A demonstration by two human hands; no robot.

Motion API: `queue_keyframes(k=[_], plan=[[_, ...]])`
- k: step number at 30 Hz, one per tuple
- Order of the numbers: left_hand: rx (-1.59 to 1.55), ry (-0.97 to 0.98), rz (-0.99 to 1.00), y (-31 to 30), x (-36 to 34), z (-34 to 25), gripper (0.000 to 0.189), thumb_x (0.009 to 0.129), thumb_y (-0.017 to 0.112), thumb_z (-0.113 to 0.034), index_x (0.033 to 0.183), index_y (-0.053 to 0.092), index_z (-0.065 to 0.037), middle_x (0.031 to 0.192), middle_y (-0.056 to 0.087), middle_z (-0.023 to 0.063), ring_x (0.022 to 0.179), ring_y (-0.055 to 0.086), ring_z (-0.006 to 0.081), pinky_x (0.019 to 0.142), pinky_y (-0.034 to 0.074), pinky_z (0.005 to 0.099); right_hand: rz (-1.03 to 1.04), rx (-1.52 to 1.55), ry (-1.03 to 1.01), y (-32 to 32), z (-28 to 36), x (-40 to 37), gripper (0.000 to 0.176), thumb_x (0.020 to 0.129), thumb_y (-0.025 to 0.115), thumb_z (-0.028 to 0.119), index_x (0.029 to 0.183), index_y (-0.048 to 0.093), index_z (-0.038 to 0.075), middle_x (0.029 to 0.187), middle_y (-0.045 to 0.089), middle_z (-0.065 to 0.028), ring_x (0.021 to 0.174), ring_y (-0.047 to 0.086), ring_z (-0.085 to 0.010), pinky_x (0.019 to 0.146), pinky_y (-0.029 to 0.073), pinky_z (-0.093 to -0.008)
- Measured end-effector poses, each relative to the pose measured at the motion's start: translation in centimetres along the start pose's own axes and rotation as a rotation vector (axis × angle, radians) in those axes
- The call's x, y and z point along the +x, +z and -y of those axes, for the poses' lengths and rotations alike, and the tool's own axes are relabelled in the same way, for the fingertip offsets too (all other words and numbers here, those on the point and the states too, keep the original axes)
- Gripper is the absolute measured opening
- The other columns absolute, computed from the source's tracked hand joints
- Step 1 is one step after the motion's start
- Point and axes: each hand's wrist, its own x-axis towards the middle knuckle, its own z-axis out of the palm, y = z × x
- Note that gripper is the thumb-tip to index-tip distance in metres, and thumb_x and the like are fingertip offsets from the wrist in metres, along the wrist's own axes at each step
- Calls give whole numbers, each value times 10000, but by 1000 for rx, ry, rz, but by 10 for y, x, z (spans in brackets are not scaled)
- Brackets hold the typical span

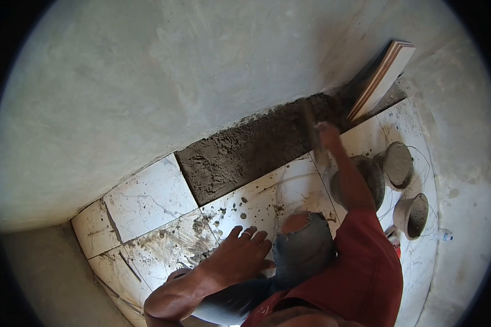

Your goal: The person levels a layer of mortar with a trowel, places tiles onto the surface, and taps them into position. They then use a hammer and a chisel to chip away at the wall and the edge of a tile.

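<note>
While the left hand (240, 256) rests on the floor, the right hand (327, 133) grips a tool (310, 117) at the mortar bed (256, 147).

Left hand: flat, fingers spread wide, palm down on the laid tiles (153, 196), beside a bent knee (303, 240) in torn denim. Right hand: closed around a long, blurred tool, kind not discernible, over the far end of the mortar bed. Mortar bed: dark grey strip between wall (147, 82) and laid tiles. Stack of tiles (382, 76): leaning against the wall beyond the bed. Pans (398, 163): three, mortar-caked, on the tiles near the right arm.
</note>
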Motion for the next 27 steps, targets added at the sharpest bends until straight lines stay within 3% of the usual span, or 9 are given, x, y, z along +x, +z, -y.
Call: queue_keyframes(k=[3,5,8,10,15,16,20,25,27], plan=[[14,8,9,1,7,7,399,815,545,-355,990,548,4,1101,524,175,1036,501,322,895,363,417,-15,206,-10,34,45,-29,254,875,445,248,901,578,33,851,586,-214,822,554,-408,720,440,-467],[-4,13,8,6,12,12,374,815,547,-355,932,566,-1,1008,544,151,1007,514,291,862,373,415,169,-14,79,47,48,-26,206,858,459,220,891,581,58,841,589,-215,825,557,-408,731,442,-470],[7,-2,-45,7,11,19,375,814,549,-359,928,567,-3,1029,542,145,1010,512,285,871,369,416,226,-162,148,34,2,-6,200,846,456,209,883,586,62,871,590,-211,844,553,-407,735,442,-471],[2,-45,-12,-1,8,19,394,814,555,-365,964,558,-1,1067,533,156,1026,503,300,880,368,421,108,-120,213,9,-12,6,223,823,460,227,876,617,77,902,603,-182,916,571,-351,806,447,-446],[-50,-170,76,-8,6,22,452,830,542,-389,1072,531,-8,1186,492,169,1107,461,318,931,344,425,-27,-169,227,20,-56,19,258,843,435,233,871,606,42,922,597,-192,905,562,-373,805,442,-458],[-56,-138,25,-5,6,25,421,831,543,-374,1038,541,-8,1148,508,164,1074,476,317,913,353,425,-72,-173,161,17,-51,19,289,859,415,248,868,602,27,931,593,-200,904,554,-390,797,439,-462],[-96,-114,-4,-3,6,27,332,820,546,-331,887,560,-6,931,545,133,988,507,280,862,368,414,-33,-97,356,-6,-60,39,352,887,373,263,841,601,-1,896,604,-197,877,577,-367,791,450,-454],[-86,-122,4,-5,4,25,349,821,545,-340,911,554,-3,946,537,130,973,508,285,847,366,414,141,-517,49,-6,-81,71,326,881,417,242,842,610,-17,821,601,-211,816,601,-348,731,463,-433],[-76,-96,-21,-1,-2,23,353,823,546,-345,937,550,-10,954,529,128,953,510,291,822,367,410,-16,371,776,-6,-61,61,257,860,467,226,855,613,15,788,600,-169,755,600,-305,689,466,-406]])
